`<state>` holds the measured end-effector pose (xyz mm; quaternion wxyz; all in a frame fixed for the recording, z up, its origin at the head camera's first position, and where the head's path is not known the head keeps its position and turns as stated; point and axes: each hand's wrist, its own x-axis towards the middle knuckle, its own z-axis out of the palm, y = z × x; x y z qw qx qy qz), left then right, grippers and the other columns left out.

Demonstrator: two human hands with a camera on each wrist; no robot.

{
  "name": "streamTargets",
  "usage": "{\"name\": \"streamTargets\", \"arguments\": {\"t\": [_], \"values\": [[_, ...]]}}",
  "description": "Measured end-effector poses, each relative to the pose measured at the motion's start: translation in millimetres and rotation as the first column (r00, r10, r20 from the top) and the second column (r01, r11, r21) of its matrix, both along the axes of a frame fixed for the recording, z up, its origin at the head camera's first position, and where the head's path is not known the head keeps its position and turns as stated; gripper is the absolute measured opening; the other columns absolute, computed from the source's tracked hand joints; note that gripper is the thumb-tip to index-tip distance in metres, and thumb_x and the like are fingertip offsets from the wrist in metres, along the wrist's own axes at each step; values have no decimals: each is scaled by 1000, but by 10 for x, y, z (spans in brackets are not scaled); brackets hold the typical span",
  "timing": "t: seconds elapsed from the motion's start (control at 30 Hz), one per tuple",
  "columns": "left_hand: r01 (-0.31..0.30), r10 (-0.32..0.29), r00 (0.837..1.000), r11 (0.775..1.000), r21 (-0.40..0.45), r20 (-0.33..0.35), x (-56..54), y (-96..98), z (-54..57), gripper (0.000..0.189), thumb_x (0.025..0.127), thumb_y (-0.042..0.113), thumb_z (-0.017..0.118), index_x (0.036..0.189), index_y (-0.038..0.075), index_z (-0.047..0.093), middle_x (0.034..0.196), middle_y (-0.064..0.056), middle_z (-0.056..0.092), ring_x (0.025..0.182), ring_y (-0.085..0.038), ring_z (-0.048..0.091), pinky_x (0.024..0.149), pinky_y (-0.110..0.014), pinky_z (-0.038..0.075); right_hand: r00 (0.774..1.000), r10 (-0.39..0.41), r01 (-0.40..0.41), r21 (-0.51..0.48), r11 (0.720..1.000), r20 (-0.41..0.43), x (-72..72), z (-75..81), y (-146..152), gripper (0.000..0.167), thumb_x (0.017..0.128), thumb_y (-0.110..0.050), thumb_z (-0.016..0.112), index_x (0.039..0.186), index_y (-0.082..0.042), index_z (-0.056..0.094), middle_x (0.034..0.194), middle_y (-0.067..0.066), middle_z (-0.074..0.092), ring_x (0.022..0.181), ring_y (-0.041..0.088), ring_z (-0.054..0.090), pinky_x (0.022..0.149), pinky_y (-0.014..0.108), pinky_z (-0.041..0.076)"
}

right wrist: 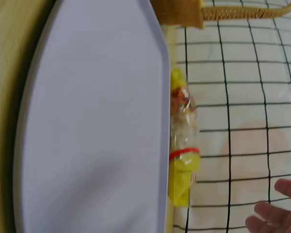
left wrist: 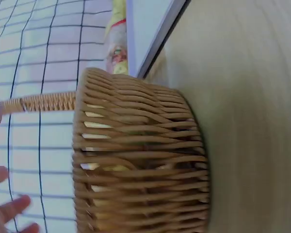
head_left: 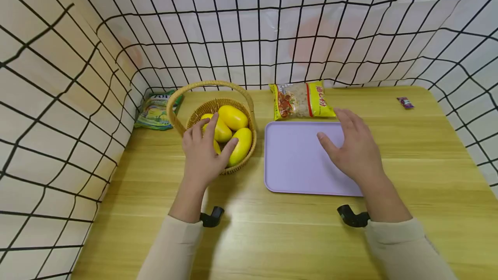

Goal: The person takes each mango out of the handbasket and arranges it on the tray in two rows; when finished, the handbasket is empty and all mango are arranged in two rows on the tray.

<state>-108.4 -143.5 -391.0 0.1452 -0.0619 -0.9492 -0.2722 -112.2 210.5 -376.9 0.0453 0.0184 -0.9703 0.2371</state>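
Mangoes (head_left: 242,147): at least four, yellow and glossy, inside the wicker basket (head_left: 238,168), at roughly 1, 4, 7 and 10 o'clock; the 7 o'clock one is mostly hidden by the left hand (head_left: 202,154).
Mango handling: probably moderately heavy, firm, slick-skinned and apt to roll; if ripe, easily bruised. Best taken round the widest part, thumb opposite fingers.
Wicker basket: between 9 and 10 o'clock from the lavender tray (head_left: 295,159); likely light and a little springy, best carried level by its arched handle (head_left: 212,83).
Lavender tray: looks thin, stiff and smooth; its raised rim gives a hold at 3 and 9 o'clock.
Left hand: released, fingers spread by the basket's 8 o'clock side, grasping nothing.
Right hand (head_left: 357,152): released above the tray's 3 o'clock end, thumb apart from fingers, grasping nothing.
Left wrist view: shows the basket's gapped side weave, which the head view barely catches.
Right wrist view: shows visible fingertips well apart from the tray surface, a gap hard to judge from overhead.
Head view alone: shows the green packet (head_left: 157,111) at 10 o'clock from the basket and the small purple packet (head_left: 405,103) at 2 o'clock from the tray.
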Motion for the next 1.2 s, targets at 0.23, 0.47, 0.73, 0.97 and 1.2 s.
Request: {"name": "streamTargets", "arguments": {"t": [0.23, 0.47, 0.73, 0.97, 1.2], "values": [[-55, 186, 937, 914, 402, -295, 75, -218, -250, 28, 95, 18, 69, 118, 2, 67, 105, -23, 46, 106, -33, 33, 90, -44, 25, 988, 95, -119, -214, 970, -120, 126, -90, -213, 61, 95, -38, 71, 147, -12, 52, 148, 15, 52, 132, 38, 52, 107, 60, 44], [-212, 413, 908, 593, 777, -68, -34, -243, -517, 19, 98, 16, 65, 108, -1, 66, 112, -2, 39, 112, -23, 39, 91, -33, 31, 932, 274, -340, -302, 891, -239, 153, -301, -514, 57, 88, -21, 80, 139, -10, 59, 141, 10, 60, 131, 31, 56, 105, 55, 47], [-268, 364, 923, 386, 883, 121, -155, -228, -720, 35, 103, 16, 51, 132, -2, 60, 143, -13, 54, 137, -24, 46, 111, -32, 38, 868, 466, -496, -314, 810, -168, 155, -343, -971, 62, 88, -31, 81, 143, -16, 56, 147, 5, 56, 138, 26, 51, 113, 52, 44], [-228, 295, 948, 379, 897, 116, -126, -298, -797, 38, 102, 15, 50, 136, 3, 60, 147, -10, 54, 142, -21, 43, 116, -35, 34, 780, 615, -626, -158, 764, -119, -100, -196, -1400, 63, 89, -39, 78, 145, -18, 57, 151, 4, 52, 141, 24, 47, 116, 47, 42], [-207, 289, 953, 412, 887, 88, -119, -280, -852, 37, 102, 12, 50, 135, 1, 60, 146, -12, 55, 142, -20, 43, 115, -32, 35, 638, 766, -768, -12, 641, 72, -546, -58, -1638, 59, 92, -38, 76, 145, -18, 58, 151, 6, 54, 143, 27, 45, 122, 44, 34]]}}
